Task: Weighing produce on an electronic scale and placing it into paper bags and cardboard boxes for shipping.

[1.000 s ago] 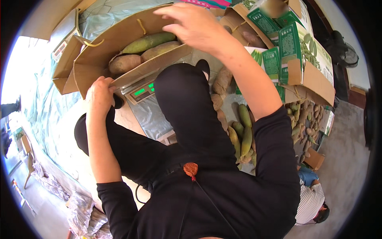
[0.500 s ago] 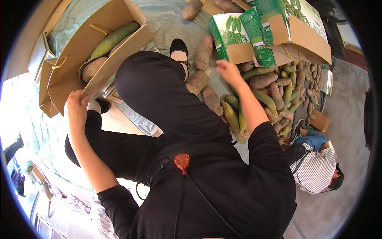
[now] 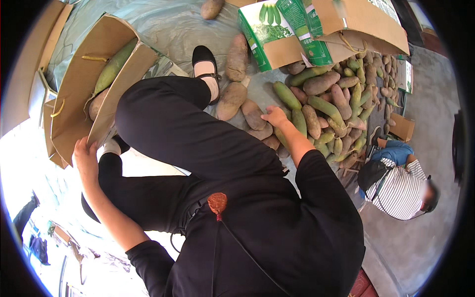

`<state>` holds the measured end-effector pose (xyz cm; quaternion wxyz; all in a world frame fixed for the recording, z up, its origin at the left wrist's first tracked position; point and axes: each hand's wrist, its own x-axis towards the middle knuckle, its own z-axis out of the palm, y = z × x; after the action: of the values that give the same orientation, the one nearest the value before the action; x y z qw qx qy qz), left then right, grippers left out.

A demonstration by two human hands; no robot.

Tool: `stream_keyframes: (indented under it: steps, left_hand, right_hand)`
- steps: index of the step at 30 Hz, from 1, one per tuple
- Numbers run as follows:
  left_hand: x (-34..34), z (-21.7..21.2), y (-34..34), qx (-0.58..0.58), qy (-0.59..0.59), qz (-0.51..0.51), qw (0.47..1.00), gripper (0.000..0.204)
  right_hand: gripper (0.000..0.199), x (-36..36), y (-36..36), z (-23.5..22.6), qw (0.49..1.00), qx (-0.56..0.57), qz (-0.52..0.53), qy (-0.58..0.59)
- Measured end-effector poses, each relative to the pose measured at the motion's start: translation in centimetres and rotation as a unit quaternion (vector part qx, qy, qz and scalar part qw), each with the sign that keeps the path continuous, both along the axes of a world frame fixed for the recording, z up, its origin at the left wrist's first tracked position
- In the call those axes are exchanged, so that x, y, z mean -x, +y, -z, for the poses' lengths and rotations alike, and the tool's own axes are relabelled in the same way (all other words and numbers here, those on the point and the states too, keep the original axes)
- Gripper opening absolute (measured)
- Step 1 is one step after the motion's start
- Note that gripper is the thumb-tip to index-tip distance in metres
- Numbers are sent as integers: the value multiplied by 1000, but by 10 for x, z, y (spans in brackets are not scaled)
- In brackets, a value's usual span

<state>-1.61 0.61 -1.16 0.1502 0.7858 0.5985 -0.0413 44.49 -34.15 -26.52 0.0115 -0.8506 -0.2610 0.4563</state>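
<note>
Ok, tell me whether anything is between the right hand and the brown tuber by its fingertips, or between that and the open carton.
Nothing visible separates the right hand from the brown tuber. Between that tuber and the open carton is the person's bent right leg.

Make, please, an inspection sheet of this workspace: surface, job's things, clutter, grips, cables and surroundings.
Surface: wrinkled, translucent plastic sheeting.
Job's things: open cardboard box at left, holding a green root and a brown root; mixed root pile at right.
Clutter: loose brown roots beside the shoe; green-and-white printed cartons behind the pile.
Left grip: fingers on the box's near edge.
Right grip: beside a brown root near the pile; contact unclear.
Cables: thin black loop at the waist; purpose unclear.
Surroundings: person in striped top, lower right; grey floor.
</note>
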Motion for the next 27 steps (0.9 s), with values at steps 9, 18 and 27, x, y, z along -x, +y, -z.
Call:
stream_keyframes:
  steps: [9,18,27]
  left_hand:
    - [3,7,1,7,-5,-15,1000,20]
    - [-6,-4,-4,-24,1,12,1000,20]
    - [-21,-20,-10,-12,24,-31,999,19]
  right_hand:
    - [85,32,17,-2,996,-38,63,55]
    - [82,-1,26,-28,993,73,69,59]
    - [67,-25,71,-131,946,-89,261,173]
